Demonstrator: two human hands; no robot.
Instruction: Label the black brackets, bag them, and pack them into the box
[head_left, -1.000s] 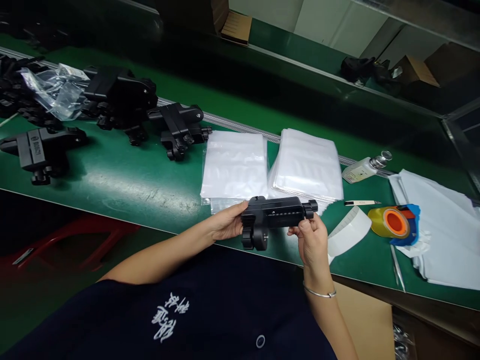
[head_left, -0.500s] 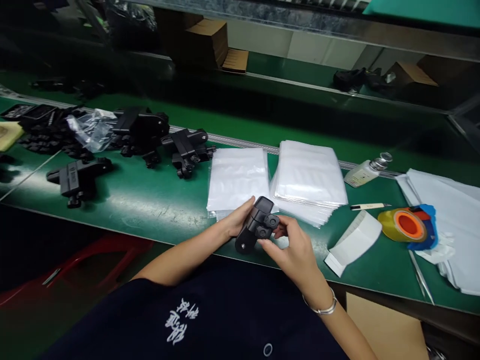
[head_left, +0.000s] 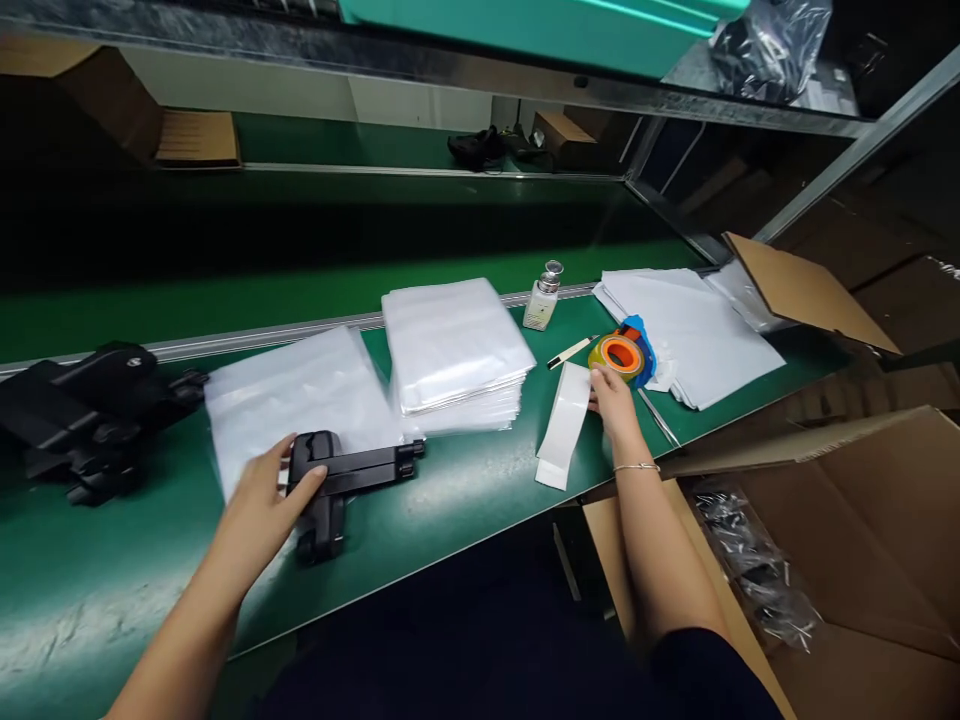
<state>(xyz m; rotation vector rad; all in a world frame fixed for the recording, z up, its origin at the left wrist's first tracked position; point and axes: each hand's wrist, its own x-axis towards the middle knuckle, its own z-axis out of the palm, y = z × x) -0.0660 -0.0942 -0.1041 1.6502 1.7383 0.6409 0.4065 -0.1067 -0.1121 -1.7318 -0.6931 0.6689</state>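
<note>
My left hand (head_left: 264, 497) holds a black plastic clamp part (head_left: 343, 477) by its left end, low over the green bench (head_left: 465, 490), thumb on top and fingers round it. My right hand (head_left: 611, 398) is stretched out to the right, its fingertips at the far end of a white strip of labels (head_left: 564, 425), beside an orange-cored tape dispenser (head_left: 622, 354). I cannot make out whether the fingers pinch a label. Just behind the clamp part lie two stacks of clear plastic bags (head_left: 300, 390) (head_left: 452, 350).
More black clamp parts (head_left: 82, 410) sit at the left. A small pump bottle (head_left: 543, 297), a pen-like tool (head_left: 570, 351) and white sheets (head_left: 694, 325) lie at the back right. An open cardboard box (head_left: 847, 510) with bagged parts (head_left: 754, 570) stands below the bench's right end.
The view has swung right. My right hand let go of the black part and reached out to the label strip. My left hand lowered the part toward the bench.
</note>
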